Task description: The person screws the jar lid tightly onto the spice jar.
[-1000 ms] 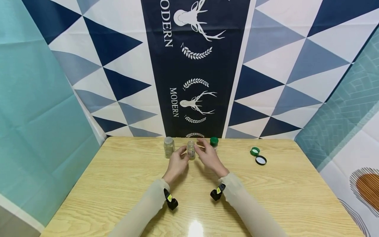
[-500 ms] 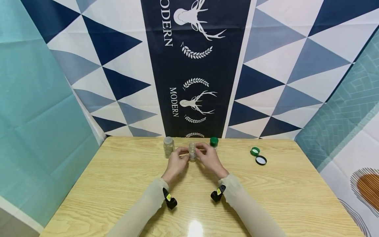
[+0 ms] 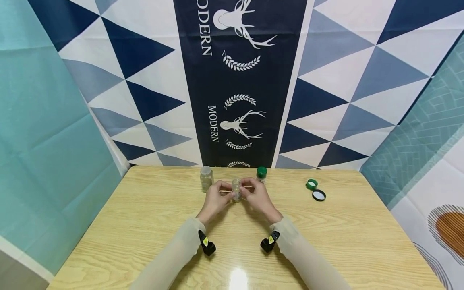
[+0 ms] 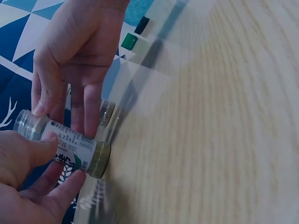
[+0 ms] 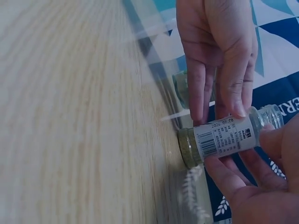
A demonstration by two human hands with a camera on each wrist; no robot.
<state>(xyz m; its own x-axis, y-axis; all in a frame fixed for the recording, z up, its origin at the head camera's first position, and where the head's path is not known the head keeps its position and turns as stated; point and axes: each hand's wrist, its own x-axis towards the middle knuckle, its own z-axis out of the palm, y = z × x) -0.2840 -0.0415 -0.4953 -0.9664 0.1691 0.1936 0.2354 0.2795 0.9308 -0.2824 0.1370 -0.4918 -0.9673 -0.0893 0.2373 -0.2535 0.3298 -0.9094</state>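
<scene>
An uncapped clear jar (image 3: 237,190) with a bare threaded neck stands upright between the two hands. Its white printed label (image 4: 77,145) and greenish-yellow contents at the base (image 5: 189,148) show in the wrist views. From the left side, my left hand (image 3: 214,201) holds it between thumb and fingers. On the other side my right hand (image 3: 260,200) grips it the same way. Just left of the left hand's fingers is a larger clear jar (image 3: 206,179). Behind the right hand stands a green-capped jar (image 3: 262,174), its lower part partly hidden.
A green lid (image 3: 311,184) and a black-rimmed lid (image 3: 319,195) with a white inside lie at the right on the wooden table (image 3: 348,237). Patterned cloth (image 3: 239,80) hangs along the table's back edge.
The uncapped jar has shifted towards the person and slightly right. The right hand's fingers, raised beside its top a second ago, have come down round it; the left hand's have drawn in too.
</scene>
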